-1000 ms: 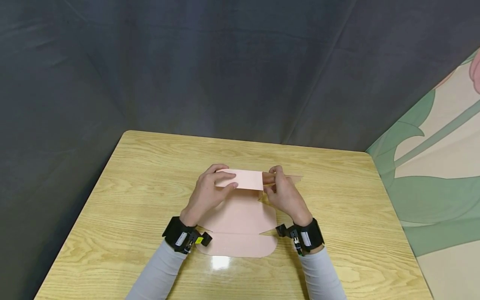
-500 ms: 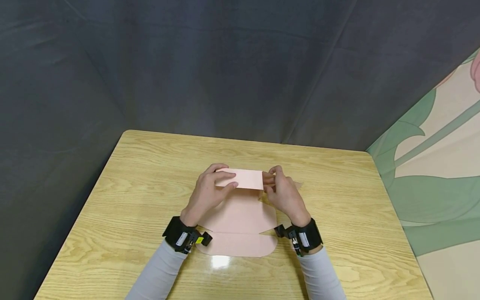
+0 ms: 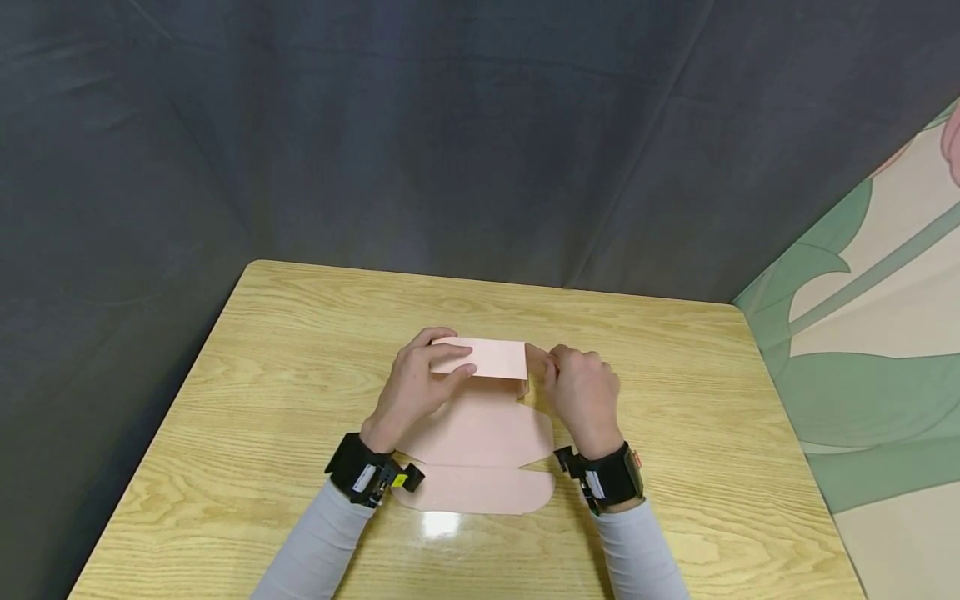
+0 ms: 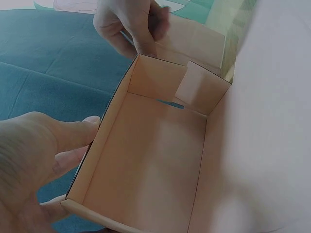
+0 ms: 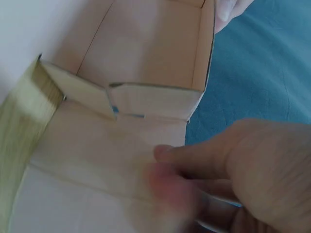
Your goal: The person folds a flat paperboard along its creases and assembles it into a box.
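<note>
A pink cardboard box [image 3: 498, 358], partly folded, stands on its side with its lid panel [image 3: 480, 433] spread toward the near table edge. My left hand [image 3: 408, 387] grips the box's upper wall at the left, thumb on the near side. The left wrist view looks into the hollow box [image 4: 150, 160], where two end tabs meet with a small slot at their foot. At the right end, my right hand [image 3: 588, 396] pinches the edge of a long side flap [image 5: 97, 150] that extends outward. Its fingertips are blurred in the right wrist view.
The box is on a wood-grain table [image 3: 300, 333]. Dark curtain cloth [image 3: 450, 167] hangs behind and to the left. A floral cloth [image 3: 885, 400] hangs on the right. Both wrists wear black camera bands.
My right hand has turned over at the box's right end, knuckles now up, and shifted slightly right. The flap tip that showed beyond it is now hidden. My left hand stays put.
</note>
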Action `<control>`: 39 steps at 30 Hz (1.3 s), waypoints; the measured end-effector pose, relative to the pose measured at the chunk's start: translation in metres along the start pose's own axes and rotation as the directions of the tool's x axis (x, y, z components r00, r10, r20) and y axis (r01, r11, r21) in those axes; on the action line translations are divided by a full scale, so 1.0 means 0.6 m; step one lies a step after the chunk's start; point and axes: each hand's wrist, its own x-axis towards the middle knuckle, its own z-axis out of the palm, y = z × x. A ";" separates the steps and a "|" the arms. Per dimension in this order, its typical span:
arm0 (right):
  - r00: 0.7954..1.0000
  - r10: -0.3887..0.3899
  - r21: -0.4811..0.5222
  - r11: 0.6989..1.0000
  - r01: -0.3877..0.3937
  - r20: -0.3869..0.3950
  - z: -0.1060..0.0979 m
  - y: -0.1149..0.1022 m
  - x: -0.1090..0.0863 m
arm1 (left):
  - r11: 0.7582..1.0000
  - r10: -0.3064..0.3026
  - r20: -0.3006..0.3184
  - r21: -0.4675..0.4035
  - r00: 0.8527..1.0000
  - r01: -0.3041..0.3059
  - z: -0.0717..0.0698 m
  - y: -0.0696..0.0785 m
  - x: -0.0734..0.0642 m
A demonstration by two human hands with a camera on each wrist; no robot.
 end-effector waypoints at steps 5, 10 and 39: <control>0.997 -0.025 -0.029 0.999 0.023 -0.072 -0.009 0.009 0.001 | 1.000 0.003 0.000 0.001 1.000 -0.003 -0.002 0.001 0.000; 0.998 -0.063 0.054 0.996 0.065 -0.032 -0.017 0.016 0.002 | 1.000 0.007 -0.004 -0.014 1.000 -0.008 -0.005 0.003 0.000; 0.980 -0.148 0.271 0.956 0.108 0.131 -0.032 0.007 -0.005 | 0.998 0.052 0.024 0.021 0.998 -0.053 -0.004 -0.002 0.000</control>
